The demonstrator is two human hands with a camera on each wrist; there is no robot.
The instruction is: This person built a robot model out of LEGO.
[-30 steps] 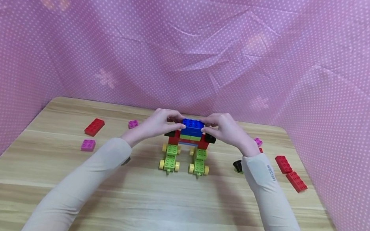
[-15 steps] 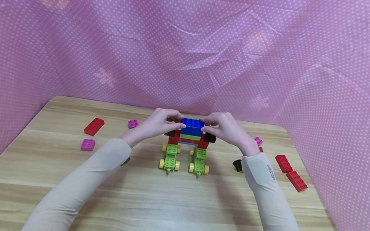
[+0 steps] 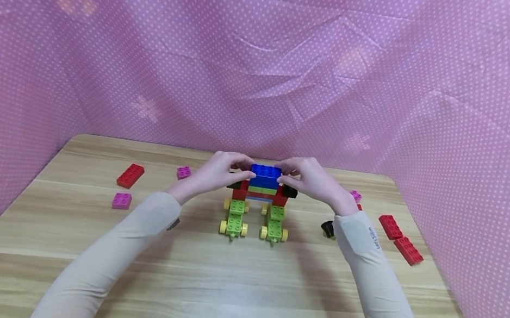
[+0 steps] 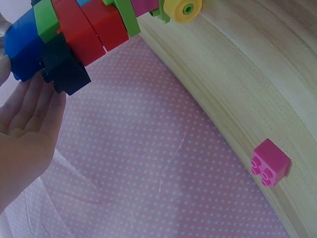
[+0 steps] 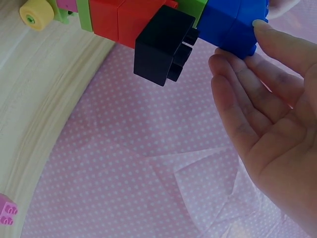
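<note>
The blue brick [image 3: 265, 174], lying crosswise atop the model, is pinched at its ends by both hands: left hand [image 3: 218, 172], right hand [image 3: 312, 181].

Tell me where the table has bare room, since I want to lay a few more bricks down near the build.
The wide wooden table front, between the sleeves and nearer than the green wheeled bases, is bare. So is the strip between the pink brick and the left hand. The right side is crowded: red bricks beside the right hand.
</note>
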